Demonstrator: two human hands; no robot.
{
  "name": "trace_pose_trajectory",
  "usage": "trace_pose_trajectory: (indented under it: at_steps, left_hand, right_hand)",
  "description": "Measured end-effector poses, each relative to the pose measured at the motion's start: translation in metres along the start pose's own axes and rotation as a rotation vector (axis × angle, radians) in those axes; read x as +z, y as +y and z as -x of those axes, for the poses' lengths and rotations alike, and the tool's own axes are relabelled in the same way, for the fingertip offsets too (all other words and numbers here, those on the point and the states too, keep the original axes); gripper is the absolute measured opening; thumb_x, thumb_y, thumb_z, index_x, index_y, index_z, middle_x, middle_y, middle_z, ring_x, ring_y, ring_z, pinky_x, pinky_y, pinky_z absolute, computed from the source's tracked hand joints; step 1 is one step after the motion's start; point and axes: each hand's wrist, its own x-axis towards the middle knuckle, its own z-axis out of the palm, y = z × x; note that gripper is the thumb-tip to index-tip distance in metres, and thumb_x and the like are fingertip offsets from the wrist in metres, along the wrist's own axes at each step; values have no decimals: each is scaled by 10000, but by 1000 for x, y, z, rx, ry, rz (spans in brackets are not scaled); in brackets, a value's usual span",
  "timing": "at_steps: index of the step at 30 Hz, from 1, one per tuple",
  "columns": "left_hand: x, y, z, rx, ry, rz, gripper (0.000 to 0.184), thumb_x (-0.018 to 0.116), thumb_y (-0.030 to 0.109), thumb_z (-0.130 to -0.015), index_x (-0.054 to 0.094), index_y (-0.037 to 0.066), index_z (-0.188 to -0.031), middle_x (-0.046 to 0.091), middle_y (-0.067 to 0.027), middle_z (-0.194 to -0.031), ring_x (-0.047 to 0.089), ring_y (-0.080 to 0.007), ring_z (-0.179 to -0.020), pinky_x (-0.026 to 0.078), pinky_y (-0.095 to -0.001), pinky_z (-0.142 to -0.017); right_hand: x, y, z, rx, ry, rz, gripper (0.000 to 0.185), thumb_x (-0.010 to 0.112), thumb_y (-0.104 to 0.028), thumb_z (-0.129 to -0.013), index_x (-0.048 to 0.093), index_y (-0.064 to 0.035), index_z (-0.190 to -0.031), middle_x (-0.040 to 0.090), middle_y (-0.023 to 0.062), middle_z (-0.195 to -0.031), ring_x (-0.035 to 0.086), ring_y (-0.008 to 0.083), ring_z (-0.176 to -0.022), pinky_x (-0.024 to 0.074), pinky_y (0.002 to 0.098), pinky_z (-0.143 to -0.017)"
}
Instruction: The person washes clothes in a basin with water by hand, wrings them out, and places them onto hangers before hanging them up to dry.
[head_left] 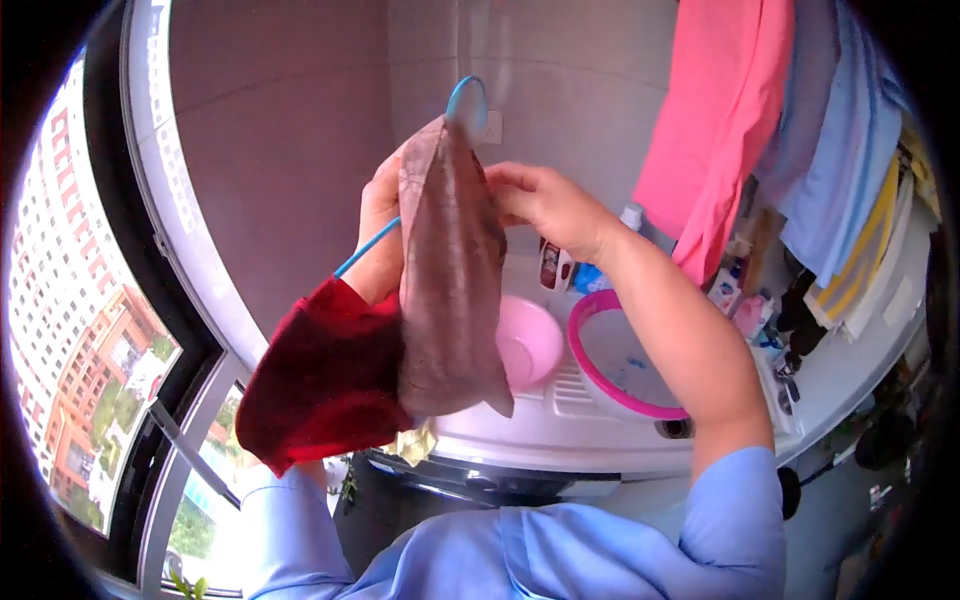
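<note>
A blue hanger [368, 248] carries a dark red cloth [320, 375] at its lower left and a grey-brown cloth [452, 290] in the middle; its hook rises above the cloths. My left hand [378, 215] is behind the grey-brown cloth at its left edge, its fingers mostly hidden. On the other side, my right hand [525, 194] has its fingers bent together at the upper right edge of the grey-brown cloth, pinching it.
Below stands a white sink counter [520, 440] with a pink basin [530, 345], a pink-rimmed tub [625, 360] and bottles. A pink garment [715, 120] and blue cloths [845, 150] hang at the right. A window [85, 300] is at the left.
</note>
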Motion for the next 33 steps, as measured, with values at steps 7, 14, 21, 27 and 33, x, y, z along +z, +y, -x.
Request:
trace_pose_trajectory:
  at_steps: [7, 14, 21, 27, 33]
  left_hand:
    - [26, 17, -8, -52, -80, 264, 181, 442, 113, -883, 577, 33, -971, 613, -43, -831, 584, -115, -719, 487, -239, -650]
    - [29, 11, -12, -104, -162, 102, 170, 431, 61, -890, 585, 29, -954, 614, -26, -826, 574, -100, -716, 475, -229, -648]
    - [16, 12, -9, -218, -312, 74, 131, 423, 104, -857, 526, 36, -815, 491, 11, -627, 416, -80, -549, 331, -230, -520]
    - [21, 17, 2, -180, -300, 177, 326, 355, 306, -899, 413, 103, -651, 303, 36, -495, 267, -101, -461, 232, -261, -484]
    - [25, 16, 1, -96, -459, 554, 386, 298, 338, -966, 394, 110, -670, 279, 34, -475, 214, -95, -412, 218, -249, -454]
  right_hand:
    - [14, 4, 21, -305, 368, 112, 388, 597, -195, -862, 474, -8, -1179, 565, 84, -1035, 543, 164, -974, 425, 279, -867]
    - [33, 5, 70, -137, 185, 450, 615, 683, -404, -705, 520, -16, -1153, 605, 182, -1058, 584, 290, -971, 437, 376, -854]
    - [-2, 1, 53, 9, 377, 971, 309, 573, -207, -786, 564, -64, -1059, 612, 202, -940, 572, 389, -919, 458, 468, -781]
    - [2, 18, 16, -350, 588, 1051, 310, 579, -146, -783, 532, -106, -1087, 509, 137, -1065, 566, 399, -862, 471, 467, -740]
    - [24, 6, -29, -499, 745, 806, 269, 562, -124, -784, 547, -81, -1049, 503, 126, -1100, 569, 379, -892, 469, 422, -754]
